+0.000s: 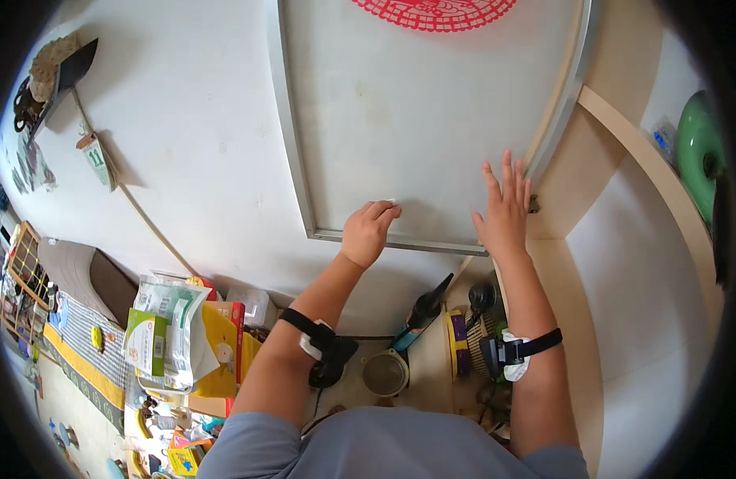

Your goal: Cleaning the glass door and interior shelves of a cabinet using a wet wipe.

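Note:
Before me a cabinet door (439, 132) stands swung open, with a pale frosted panel in a grey metal frame. Near the panel's lower edge, my left hand (368, 230) pinches a small white piece (392, 201), perhaps tissue; the fingers hide most of it. Faint yellowish stains (374, 105) mark the panel above that hand. My right hand (504, 209) is spread with fingers apart at the door's lower right edge, holding nothing. Whether its palm touches the frame cannot be made out. A red paper-cut decoration (436, 15) shows at the panel's top.
Light wooden shelves (643, 138) curve along the right, bearing a green rounded object (697, 149). Below the door are a dark-nozzled bottle (425, 314) and a round container (384, 374). Green-and-white packages (164, 329) are piled left. A tear-off calendar (97, 158) hangs on the wall.

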Demonstrator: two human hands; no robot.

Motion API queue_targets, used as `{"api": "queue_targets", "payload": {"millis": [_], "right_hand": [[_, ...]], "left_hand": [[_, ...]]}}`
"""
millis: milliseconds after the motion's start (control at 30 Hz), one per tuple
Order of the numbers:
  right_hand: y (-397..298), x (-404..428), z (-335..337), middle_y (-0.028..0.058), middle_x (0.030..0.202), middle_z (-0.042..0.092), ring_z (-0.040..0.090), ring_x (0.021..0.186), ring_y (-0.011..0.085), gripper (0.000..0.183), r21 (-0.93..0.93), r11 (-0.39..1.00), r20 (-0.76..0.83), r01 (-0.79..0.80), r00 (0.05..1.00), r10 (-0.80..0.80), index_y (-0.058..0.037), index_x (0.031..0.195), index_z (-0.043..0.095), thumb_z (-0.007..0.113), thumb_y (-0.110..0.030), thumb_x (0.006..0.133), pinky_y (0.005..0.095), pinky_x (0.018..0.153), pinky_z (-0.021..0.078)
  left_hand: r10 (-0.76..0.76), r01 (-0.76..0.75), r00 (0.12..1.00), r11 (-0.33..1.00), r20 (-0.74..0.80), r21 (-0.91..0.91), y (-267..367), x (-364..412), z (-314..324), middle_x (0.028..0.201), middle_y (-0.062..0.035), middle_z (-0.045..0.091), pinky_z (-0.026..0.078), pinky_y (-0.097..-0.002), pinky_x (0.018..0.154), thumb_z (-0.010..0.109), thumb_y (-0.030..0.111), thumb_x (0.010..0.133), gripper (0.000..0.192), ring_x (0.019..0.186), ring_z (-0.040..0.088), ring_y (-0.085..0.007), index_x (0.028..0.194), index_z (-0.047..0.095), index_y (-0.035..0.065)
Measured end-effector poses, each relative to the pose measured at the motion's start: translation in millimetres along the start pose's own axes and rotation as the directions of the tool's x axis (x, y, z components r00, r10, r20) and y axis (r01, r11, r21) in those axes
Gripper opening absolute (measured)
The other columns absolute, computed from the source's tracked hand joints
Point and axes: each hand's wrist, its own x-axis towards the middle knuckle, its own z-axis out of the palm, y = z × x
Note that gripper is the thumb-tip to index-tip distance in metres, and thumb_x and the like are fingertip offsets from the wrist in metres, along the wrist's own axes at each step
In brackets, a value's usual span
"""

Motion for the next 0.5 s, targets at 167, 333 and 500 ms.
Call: {"api": "queue_targets", "payload": {"millis": [167, 333, 500], "right_hand": [[3, -5, -9, 0.0090, 0.152, 0.013, 0.017, 0.138, 0.0344, 0.090, -0.036, 0.999, 0.055, -0.023, 0.998, 0.025, -0.0197, 0.140, 0.032, 0.077, -0.006, 0.063, 0.0501, 0.111, 0.0190], [-1, -4, -2, 0.0096, 0.152, 0.014, 0.017, 0.138, 0.0342, 0.089, 0.063, 0.995, -0.017, -0.081, 0.996, 0.082, -0.0174, 0.139, 0.034, 0.078, -0.007, 0.062, 0.0477, 0.110, 0.0224], [-3, 1, -1, 0.0116, 0.151, 0.014, 0.016, 0.138, 0.0383, 0.081, 0.154, 0.985, -0.031, -0.077, 0.996, 0.083, -0.0139, 0.137, 0.034, 0.069, -0.001, 0.065, 0.0459, 0.109, 0.0257]], "left_hand": [[-0.010, 0.079, 0.939, 0.979, -0.343, 0.186, -25, 104, -73, 0.091, -0.0080, 0.065, 0.050, -0.0374, 0.068, 0.054, -0.003, 0.078, 0.019, 0.081, 0.061, -0.0275, 0.090, 0.066, 0.0068], [0.048, 0.068, 0.857, 0.976, -0.513, 0.205, -14, 177, -101, 0.090, -0.0103, 0.064, 0.049, -0.0353, 0.067, 0.056, -0.006, 0.078, 0.021, 0.078, 0.061, -0.0274, 0.091, 0.067, 0.0064], [0.140, -0.139, 0.977, 0.990, -0.159, 0.019, 25, 92, -22, 0.088, -0.0107, 0.065, 0.051, -0.0364, 0.072, 0.060, 0.010, 0.085, 0.010, 0.082, 0.062, -0.0286, 0.092, 0.064, 0.0044]]}}
